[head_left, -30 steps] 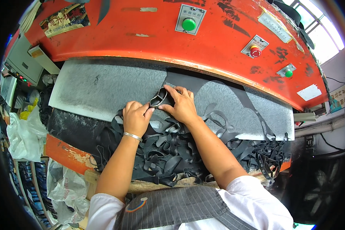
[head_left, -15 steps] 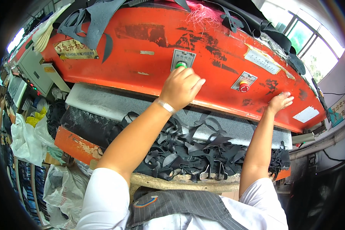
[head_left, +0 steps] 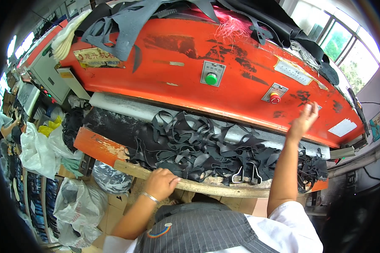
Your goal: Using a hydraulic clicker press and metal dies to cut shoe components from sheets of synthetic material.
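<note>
A pale wooden rail (head_left: 223, 189) lies crosswise. Curled black strips (head_left: 192, 147) are heaped behind it. Beyond rises a scuffed red panel (head_left: 240, 95).

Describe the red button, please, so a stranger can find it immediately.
Look at the big orange machine front. Right of its middle, left of the raised right hand, a silver plate carries the red button. Its colour separates it from the green button farther left.

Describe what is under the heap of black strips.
The heap of black strips appears to rest on a black surface, visible at the left; a wooden rail, with the left hand at it, runs along the front. Strips cover whatever lies under the middle.
</note>
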{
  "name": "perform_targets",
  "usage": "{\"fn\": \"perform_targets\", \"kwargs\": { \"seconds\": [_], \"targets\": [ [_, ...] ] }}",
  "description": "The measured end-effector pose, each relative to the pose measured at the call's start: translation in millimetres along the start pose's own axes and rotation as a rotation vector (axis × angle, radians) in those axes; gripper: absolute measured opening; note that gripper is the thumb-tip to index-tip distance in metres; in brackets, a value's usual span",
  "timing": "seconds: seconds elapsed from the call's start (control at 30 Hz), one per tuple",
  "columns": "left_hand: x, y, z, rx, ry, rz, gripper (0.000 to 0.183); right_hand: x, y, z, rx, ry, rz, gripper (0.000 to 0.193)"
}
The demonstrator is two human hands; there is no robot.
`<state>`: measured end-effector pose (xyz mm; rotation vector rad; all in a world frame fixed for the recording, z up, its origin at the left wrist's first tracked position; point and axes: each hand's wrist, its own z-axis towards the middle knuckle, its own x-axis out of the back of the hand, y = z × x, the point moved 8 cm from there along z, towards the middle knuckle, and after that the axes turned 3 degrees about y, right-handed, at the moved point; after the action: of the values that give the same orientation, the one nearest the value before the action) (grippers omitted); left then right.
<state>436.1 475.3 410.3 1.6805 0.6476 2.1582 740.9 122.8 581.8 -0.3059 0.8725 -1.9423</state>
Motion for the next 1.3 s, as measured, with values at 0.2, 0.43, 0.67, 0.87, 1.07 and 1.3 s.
{"fn": "perform_targets", "kwargs": {
  "seconds": [0.2, 0.43, 0.67, 0.87, 1.07, 1.3],
  "targets": [
    [-8, 10, -6, 0.037, 0.23, 0.104, 0.017, -155, -42, -199, -0.506, -0.802, 0.374, 0.039],
    [-8, 3, 6, 0.078, 0.122, 0.141, 0.027, -193, 2, -245, -0.653, -1.18, -0.105, 0.058],
    [-2, -19, 58, 0.101, -0.271, 0.004, 0.032, -254, 15, -250, -0.561, -1.399, -0.625, 0.082],
    [10, -2, 156, -0.269, 0.131, 0.265, 0.038, -286, 27, -281, -0.635, -1.263, -0.585, 0.069],
    [-21, -31, 133, -0.343, -0.067, 0.247, 0.029, -210, -1, -252, -0.492, -1.485, -0.042, 0.051],
    [7, -72, 122, -0.24, -0.245, 0.205, 0.031, -109, -49, -311, -0.047, -2.11, -0.299, 0.055]
  ]
}}
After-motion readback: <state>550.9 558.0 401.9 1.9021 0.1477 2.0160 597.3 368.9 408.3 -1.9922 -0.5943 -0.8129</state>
